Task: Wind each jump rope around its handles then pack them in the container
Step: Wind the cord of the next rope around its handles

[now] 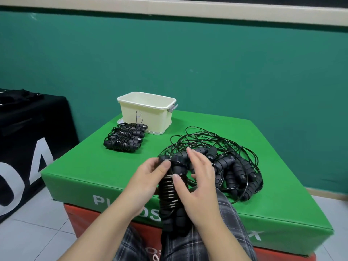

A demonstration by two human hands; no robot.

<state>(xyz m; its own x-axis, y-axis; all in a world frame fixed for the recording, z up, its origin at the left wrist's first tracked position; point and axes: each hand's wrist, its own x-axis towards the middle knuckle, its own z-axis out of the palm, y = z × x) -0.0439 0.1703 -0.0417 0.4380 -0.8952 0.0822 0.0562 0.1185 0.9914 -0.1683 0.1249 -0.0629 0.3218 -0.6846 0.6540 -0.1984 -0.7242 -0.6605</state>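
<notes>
My left hand [150, 171] grips the top of a pair of black jump rope handles [172, 206] held upright over my lap, with black cord wound in tight turns around them. My right hand [196, 178] is at the right side of the bundle, thumb pressed on the coils and fingers extended. A tangled heap of unwound black ropes [231, 166] lies on the green box just right of my hands. Several wound ropes [124, 139] lie in a row at the far left. Behind them stands the cream container [148, 113] marked B, open at the top.
The green padded box [94, 166] sits on a red one [79, 219]. A black box [28, 138] with white lettering stands at the left. A green wall rises behind. White floor tiles show at the lower left. My plaid-trousered legs are at the bottom.
</notes>
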